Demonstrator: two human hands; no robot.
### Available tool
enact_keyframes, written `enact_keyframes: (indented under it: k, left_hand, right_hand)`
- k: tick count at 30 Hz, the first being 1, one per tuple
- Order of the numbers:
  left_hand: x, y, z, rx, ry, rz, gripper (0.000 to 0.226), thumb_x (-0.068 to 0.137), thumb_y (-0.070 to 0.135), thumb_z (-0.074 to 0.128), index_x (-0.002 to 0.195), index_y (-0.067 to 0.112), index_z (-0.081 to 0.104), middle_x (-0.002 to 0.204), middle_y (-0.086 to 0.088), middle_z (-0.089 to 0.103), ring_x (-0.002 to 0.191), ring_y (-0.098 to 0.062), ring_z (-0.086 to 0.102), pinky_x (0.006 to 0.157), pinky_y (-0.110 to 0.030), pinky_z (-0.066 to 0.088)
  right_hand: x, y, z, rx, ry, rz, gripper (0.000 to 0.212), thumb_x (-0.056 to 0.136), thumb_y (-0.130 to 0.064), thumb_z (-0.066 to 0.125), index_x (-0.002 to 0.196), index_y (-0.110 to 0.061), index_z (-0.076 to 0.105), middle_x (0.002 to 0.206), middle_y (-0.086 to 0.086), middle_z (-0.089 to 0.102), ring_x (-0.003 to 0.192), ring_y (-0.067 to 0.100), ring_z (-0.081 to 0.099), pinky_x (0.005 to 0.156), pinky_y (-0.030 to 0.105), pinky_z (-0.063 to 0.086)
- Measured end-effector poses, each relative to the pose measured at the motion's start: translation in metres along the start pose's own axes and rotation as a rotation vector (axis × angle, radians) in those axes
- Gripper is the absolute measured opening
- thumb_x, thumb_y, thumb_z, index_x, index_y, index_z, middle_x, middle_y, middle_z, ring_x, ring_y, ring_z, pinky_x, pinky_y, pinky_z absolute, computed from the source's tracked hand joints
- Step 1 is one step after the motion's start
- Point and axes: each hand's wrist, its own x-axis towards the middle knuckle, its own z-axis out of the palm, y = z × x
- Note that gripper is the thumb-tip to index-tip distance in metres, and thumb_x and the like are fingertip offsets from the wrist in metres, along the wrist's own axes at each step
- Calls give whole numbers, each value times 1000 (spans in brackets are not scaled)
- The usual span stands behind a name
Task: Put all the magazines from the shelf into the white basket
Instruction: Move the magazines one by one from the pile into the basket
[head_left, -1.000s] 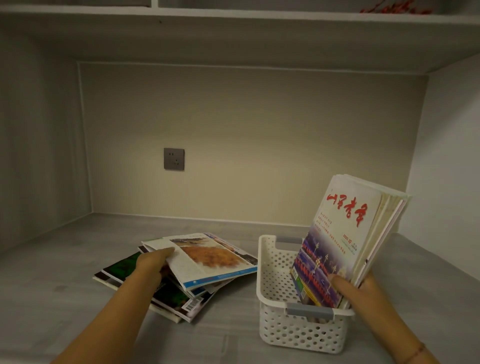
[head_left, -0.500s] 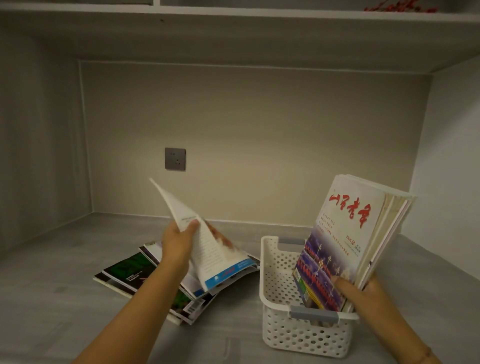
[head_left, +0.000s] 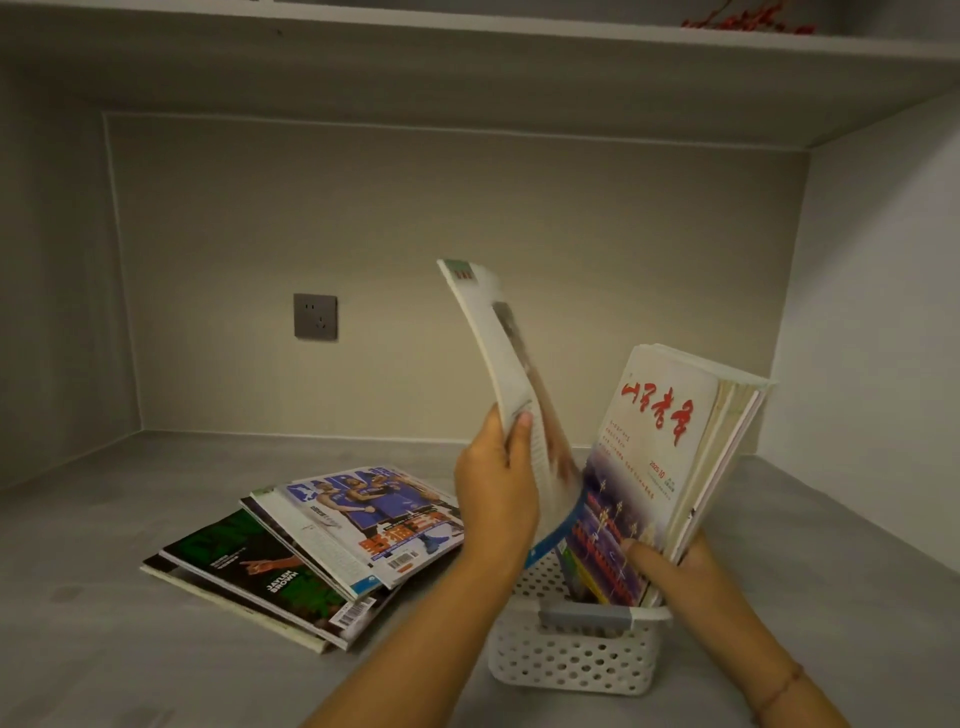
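Grey shelf (head_left: 104, 545), lower left, holds loose magazines (head_left: 311, 545). Left hand (head_left: 493, 488) fingers pinch one floppy lifted magazine (head_left: 498, 353), best gripped near the spine, over the white basket (head_left: 571, 660); right hand (head_left: 685, 571) fingers clamp the stack (head_left: 660, 457) inside

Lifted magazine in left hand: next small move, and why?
Probably lower the lifted magazine into the white basket, left of the standing stack: left hand grips it above the rim, and right hand holds the stack leaning right, leaving a gap.

White perforated basket (head_left: 571, 662); grey wall socket (head_left: 315, 316).
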Motion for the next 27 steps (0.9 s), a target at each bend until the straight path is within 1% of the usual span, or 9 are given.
enact_keyframes:
  k: [2, 4, 7, 11, 14, 17, 20, 24, 27]
  left_hand:
    - [-14, -8, 10, 72, 0, 39, 25, 98, 35, 47, 112, 22, 64, 93, 3, 71, 82, -14, 66, 73, -38, 56]
    - [-25, -13, 15, 87, -40, 38, 25, 98, 34, 46, 113, 23, 63, 96, -2, 71, 86, -16, 66, 76, -36, 55]
    - [-33, -13, 17, 77, -173, 1, 26, 99, 38, 39, 109, 26, 61, 85, 12, 65, 79, 4, 62, 68, -15, 50]
    - [-44, -9, 15, 57, -540, -63, 44, 98, 49, 30, 128, 27, 54, 118, 4, 64, 110, -9, 58, 95, -24, 46]
    - [-47, -7, 9, 88, -832, -67, 49, 96, 56, 27, 138, 37, 43, 137, 6, 53, 124, -10, 48, 105, -26, 37]
    - [-37, -5, -2, 64, -1048, -105, 48, 95, 55, 33, 142, 44, 33, 148, 16, 38, 134, -4, 35, 111, -25, 30]
    - [-25, -8, -10, 59, -1238, -201, 59, 94, 45, 50, 146, 48, 21, 154, 15, 25, 136, -4, 29, 111, -24, 28]
    - [-21, -14, -5, 26, -1150, -232, 73, 87, 26, 67, 147, 41, 26, 152, 9, 35, 128, -11, 48, 105, -32, 44]
    - [-24, -18, 4, 166, -1030, -91, 75, 89, 21, 64, 149, 36, 22, 151, 7, 36, 131, -14, 45, 107, -34, 42]
  right_hand:
    - [0, -2, -1, -3, -18, -45, 58, 83, -6, 61, 132, -26, 37, 129, 2, 54, 112, 14, 55, 86, 24, 50]
    - [1, -3, -1, -15, -44, -87, 62, 81, -17, 63, 136, -24, 36, 134, 1, 51, 119, 13, 51, 97, 32, 47]
    - [1, -4, -2, -48, -60, -118, 78, 73, -39, 61, 142, -24, 27, 138, -4, 46, 125, 10, 45, 104, 34, 41]
    - [3, -1, -2, -53, -69, -142, 80, 71, -48, 60, 141, -25, 28, 135, -9, 48, 123, 3, 47, 98, 22, 43]
    - [3, 0, -4, -44, -80, -152, 72, 72, -46, 61, 136, -27, 35, 131, -10, 53, 119, 1, 52, 92, 14, 45]
    - [1, 0, -8, -56, -112, -163, 68, 77, -35, 56, 139, -24, 32, 135, -8, 50, 124, 4, 49, 100, 21, 43]
    - [0, -3, -11, -76, -159, -163, 74, 79, -42, 56, 142, -22, 25, 142, -5, 43, 130, 8, 42, 106, 29, 39]
    - [5, -2, -9, -72, -214, -137, 85, 74, -34, 64, 145, -24, 19, 144, -4, 40, 129, 8, 44, 101, 29, 44]
    - [8, -1, -6, -67, -236, -111, 96, 66, -30, 72, 144, -25, 18, 140, -6, 43, 123, 4, 48, 95, 25, 48]
